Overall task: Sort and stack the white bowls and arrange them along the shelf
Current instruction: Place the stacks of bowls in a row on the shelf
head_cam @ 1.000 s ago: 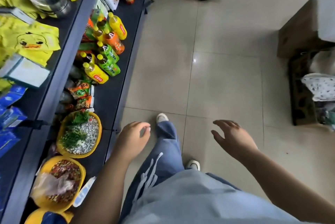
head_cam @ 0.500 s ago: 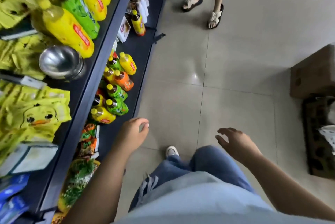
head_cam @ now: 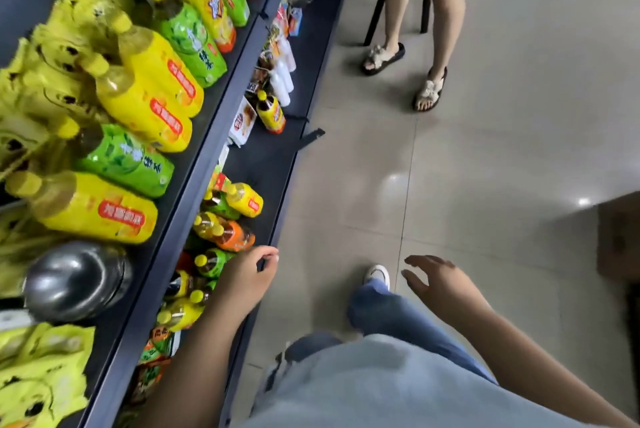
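Head view: left hand (head_cam: 247, 277) loosely curled beside the shelf (head_cam: 266, 157), right hand (head_cam: 441, 287) spread, both empty.

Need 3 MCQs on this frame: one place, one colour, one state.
1. The steel bowl sits on: A the floor; B the upper shelf; C the lower shelf.
2. The wearer's visible shoe is: A white; B black; C red.
3. The hands: A left grips a bottle; B right grips a bowl; C both hold nothing.
Key: 1B, it rests beside the large yellow bottles up top; 2A, a white toe shows past the jeans; 3C, left hand and right hand hang loose-fingered, holding nothing.
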A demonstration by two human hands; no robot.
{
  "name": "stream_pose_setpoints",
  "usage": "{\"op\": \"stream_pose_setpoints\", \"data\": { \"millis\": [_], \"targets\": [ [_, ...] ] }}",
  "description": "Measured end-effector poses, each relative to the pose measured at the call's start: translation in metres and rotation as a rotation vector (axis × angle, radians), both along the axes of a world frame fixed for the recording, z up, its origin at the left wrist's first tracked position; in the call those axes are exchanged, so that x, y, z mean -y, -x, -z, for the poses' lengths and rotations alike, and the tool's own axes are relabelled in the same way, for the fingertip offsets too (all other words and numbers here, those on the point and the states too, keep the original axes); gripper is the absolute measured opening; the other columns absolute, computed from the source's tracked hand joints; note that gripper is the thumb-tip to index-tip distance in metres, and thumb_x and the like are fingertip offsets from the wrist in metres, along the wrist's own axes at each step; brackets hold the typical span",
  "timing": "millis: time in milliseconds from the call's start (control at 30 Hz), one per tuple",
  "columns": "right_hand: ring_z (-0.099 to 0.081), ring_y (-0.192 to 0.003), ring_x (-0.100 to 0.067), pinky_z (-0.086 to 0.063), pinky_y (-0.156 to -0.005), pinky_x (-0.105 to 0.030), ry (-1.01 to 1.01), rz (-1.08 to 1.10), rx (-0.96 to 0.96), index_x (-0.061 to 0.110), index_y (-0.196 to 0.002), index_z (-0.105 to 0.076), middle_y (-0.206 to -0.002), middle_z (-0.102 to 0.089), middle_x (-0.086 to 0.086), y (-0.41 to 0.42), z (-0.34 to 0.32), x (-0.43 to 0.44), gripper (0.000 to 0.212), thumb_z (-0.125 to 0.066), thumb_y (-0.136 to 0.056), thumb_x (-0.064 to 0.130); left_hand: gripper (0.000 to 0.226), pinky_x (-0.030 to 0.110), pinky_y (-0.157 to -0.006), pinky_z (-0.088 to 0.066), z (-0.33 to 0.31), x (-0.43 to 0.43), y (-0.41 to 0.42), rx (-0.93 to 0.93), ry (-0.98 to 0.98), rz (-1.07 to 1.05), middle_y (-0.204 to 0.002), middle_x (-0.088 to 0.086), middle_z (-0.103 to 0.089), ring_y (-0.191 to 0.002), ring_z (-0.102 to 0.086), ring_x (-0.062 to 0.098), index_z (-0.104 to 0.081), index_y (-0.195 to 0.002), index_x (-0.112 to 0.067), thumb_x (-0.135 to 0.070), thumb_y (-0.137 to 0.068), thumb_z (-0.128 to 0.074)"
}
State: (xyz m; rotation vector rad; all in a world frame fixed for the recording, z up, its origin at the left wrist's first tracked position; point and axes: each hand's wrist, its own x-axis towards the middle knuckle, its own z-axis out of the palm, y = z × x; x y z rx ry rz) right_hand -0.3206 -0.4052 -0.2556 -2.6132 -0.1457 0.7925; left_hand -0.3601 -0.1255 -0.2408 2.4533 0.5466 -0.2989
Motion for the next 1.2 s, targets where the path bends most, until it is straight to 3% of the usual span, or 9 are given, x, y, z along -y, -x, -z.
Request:
{"op": "stream_pose_setpoints", "data": {
  "millis": [200, 400, 600, 700, 800, 867, 1033, 1133, 1200],
  "targets": [
    [-0.049, -0.122, -0.018, -0.037, -0.095, -0.025, -0.042, -0.170, 0.143, 0.020, -0.128, -0.052, -0.134, -0.054, 0.001, -0.149, -0.037, -0.023, 0.039, -0.045, -0.094, 0.037, 0.022, 0.011, -0.071, -0.030, -0.036, 0.000, -0.107, 0.135, 0.020, -0.107, -0.105, 0.003, -0.064, -0.095, -0.054, 0.014, -0.066, -0.109, -0.006, -0.010, -0.091, -0.054],
    [-0.054, -0.116, -0.024, -0.042, -0.096, -0.032, -0.178, -0.390, 0.305, 0.015, -0.120, -0.059, -0.127, -0.059, -0.005, -0.282, -0.077, -0.092, 0.033, -0.050, -0.092, 0.030, 0.023, 0.013, -0.075, -0.031, -0.083, -0.024, -0.185, 0.307, -0.043, -0.199, -0.109, -0.004, -0.061, -0.103, -0.053, 0.011, -0.065, -0.111, -0.012, -0.016, -0.092, -0.053],
    [-0.058, -0.102, -0.028, -0.036, -0.079, -0.022, -0.456, -0.577, 0.502, 0.007, -0.104, -0.067, -0.108, -0.067, -0.011, -0.370, -0.155, -0.197, 0.022, -0.054, -0.091, 0.020, 0.026, -0.001, -0.069, -0.035, -0.150, -0.075, -0.240, 0.557, -0.103, -0.314, -0.095, -0.019, -0.058, -0.093, -0.051, -0.005, -0.069, -0.102, -0.015, -0.029, -0.085, -0.054],
    [-0.062, -0.084, -0.019, -0.037, -0.068, -0.015, -0.623, -0.695, 0.483, 0.009, -0.100, -0.068, -0.096, -0.066, -0.002, -0.391, -0.200, -0.249, 0.018, -0.056, -0.090, 0.019, 0.025, -0.003, -0.069, -0.033, -0.190, -0.096, -0.246, 0.680, -0.095, -0.425, -0.089, -0.035, -0.056, -0.087, -0.047, -0.024, -0.066, -0.093, -0.032, -0.039, -0.077, -0.048],
    [-0.058, -0.075, -0.003, -0.042, -0.069, -0.015, -0.780, -0.847, 0.415, 0.009, -0.098, -0.068, -0.094, -0.066, 0.001, -0.402, -0.236, -0.296, 0.018, -0.057, -0.090, 0.020, 0.013, -0.003, -0.074, -0.034, -0.218, -0.111, -0.244, 0.747, -0.132, -0.493, -0.097, -0.041, -0.057, -0.092, -0.049, -0.024, -0.058, -0.087, -0.050, -0.050, -0.076, -0.050],
    [-0.056, -0.082, -0.004, -0.043, -0.077, -0.024, -0.855, -0.925, 0.397, 0.008, -0.095, -0.068, -0.086, -0.067, 0.005, -0.405, -0.253, -0.329, 0.017, -0.058, -0.089, 0.020, 0.007, -0.002, -0.071, -0.037, -0.229, -0.123, -0.240, 0.770, -0.196, -0.580, -0.092, -0.042, -0.057, -0.091, -0.050, -0.021, -0.058, -0.086, -0.048, -0.044, -0.081, -0.058],
    [-0.057, -0.091, -0.003, -0.044, -0.089, -0.023, -0.943, -1.131, 0.279, 0.013, -0.098, -0.069, -0.088, -0.060, 0.013, -0.395, -0.275, -0.407, 0.018, -0.058, -0.088, 0.024, 0.018, -0.005, -0.075, -0.032, -0.245, -0.152, -0.222, 0.815, -0.391, -0.822, -0.089, -0.031, -0.058, -0.086, -0.049, -0.025, -0.059, -0.083, -0.043, -0.026, -0.084, -0.065],
    [-0.055, -0.096, -0.001, -0.043, -0.084, -0.014, -0.938, -1.328, 0.200, 0.018, -0.104, -0.067, -0.096, -0.060, 0.014, -0.378, -0.284, -0.447, 0.021, -0.056, -0.089, 0.028, 0.007, -0.005, -0.077, -0.033, -0.247, -0.173, -0.207, 0.810, -0.430, -0.930, -0.089, -0.031, -0.058, -0.084, -0.051, -0.025, -0.063, -0.086, -0.036, -0.036, -0.078, -0.061],
    [-0.054, -0.095, 0.002, -0.040, -0.080, -0.007, -0.927, -1.427, 0.170, 0.022, -0.104, -0.066, -0.097, -0.060, 0.016, -0.367, -0.291, -0.473, 0.021, -0.055, -0.089, 0.030, 0.008, -0.004, -0.077, -0.035, -0.249, -0.190, -0.194, 0.805, -0.404, -1.024, -0.087, -0.025, -0.060, -0.080, -0.053, -0.025, -0.065, -0.086, -0.031, -0.023, -0.084, -0.067]
  ]
}}
